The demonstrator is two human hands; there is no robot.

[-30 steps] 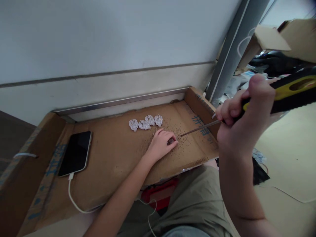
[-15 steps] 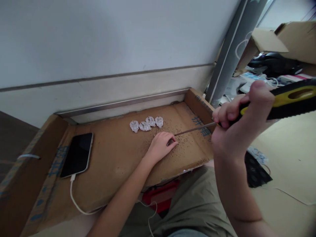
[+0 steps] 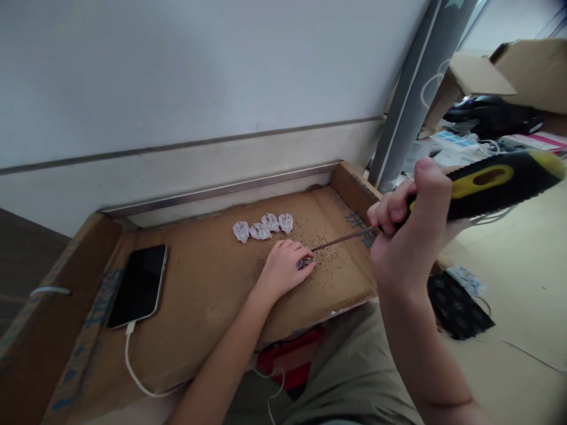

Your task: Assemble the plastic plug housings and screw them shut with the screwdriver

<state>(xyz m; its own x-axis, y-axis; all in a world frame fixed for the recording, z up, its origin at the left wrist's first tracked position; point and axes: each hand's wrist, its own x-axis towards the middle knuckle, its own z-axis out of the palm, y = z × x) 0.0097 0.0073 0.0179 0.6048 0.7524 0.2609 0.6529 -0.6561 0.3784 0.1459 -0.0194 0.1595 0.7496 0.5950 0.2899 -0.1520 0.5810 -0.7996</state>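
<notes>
On the cardboard surface (image 3: 212, 295), my left hand (image 3: 286, 267) is closed around a small plug part (image 3: 305, 261), mostly covered by my fingers. My right hand (image 3: 414, 221) grips a screwdriver (image 3: 482, 184) with a black and yellow handle, raised to the right. Its long shaft slopes down leftward, and the tip meets the part at my left fingertips. Just beyond my left hand, several clear plug pieces (image 3: 260, 230) with metal pins lie close together. Small dark holes or specks dot the cardboard around my left hand.
A phone (image 3: 139, 286) with a white cable (image 3: 132, 360) lies at the left. Cardboard walls (image 3: 354, 183) edge the surface, with a white panel (image 3: 186, 77) behind. A grey post (image 3: 407, 94) and an open box (image 3: 531, 74) stand at the right.
My right hand and the screwdriver have moved left and slightly down, bringing more of the handle into view. My left hand still holds the part, now slightly lower in view.
</notes>
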